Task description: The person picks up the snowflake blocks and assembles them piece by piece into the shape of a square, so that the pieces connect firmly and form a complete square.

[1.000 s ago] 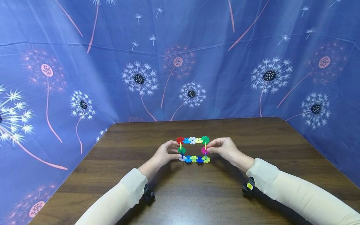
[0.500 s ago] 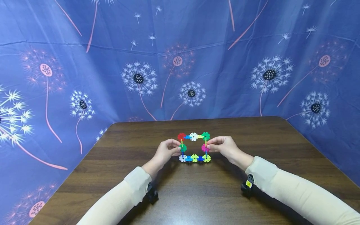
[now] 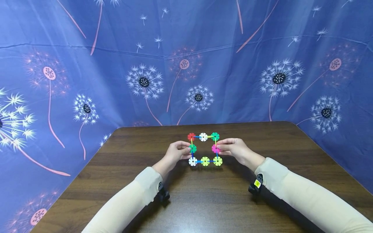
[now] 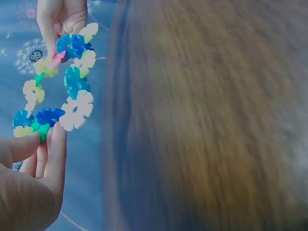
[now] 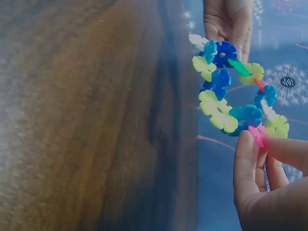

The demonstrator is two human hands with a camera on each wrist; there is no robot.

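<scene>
A square frame of interlocking plastic snowflake discs (image 3: 205, 161) is held up above the table between both hands, its open middle facing the head camera. Its left side includes a green disc (image 3: 193, 149), which my left hand (image 3: 175, 152) pinches between thumb and fingers. On the opposite side, the thumb and fingers of my right hand (image 3: 236, 150) pinch a pink disc (image 3: 215, 148). A red disc (image 3: 191, 137) and a green one mark the upper corners; a white disc (image 3: 192, 161) and a yellow one mark the lower. Several blue and yellow discs, seen edge-on, link them.
The brown wooden table (image 3: 204, 200) spreads beneath both arms. A blue cloth (image 3: 233, 81) with dandelion prints hangs behind it and along its sides. Each wrist wears a small black camera, with the left one (image 3: 163, 193) close to the tabletop.
The disc frame has risen, shifted slightly right and tilted more upright, so it looks taller and squarer. My left hand moved up and right; my right hand rose a little. Both kept their hold.
</scene>
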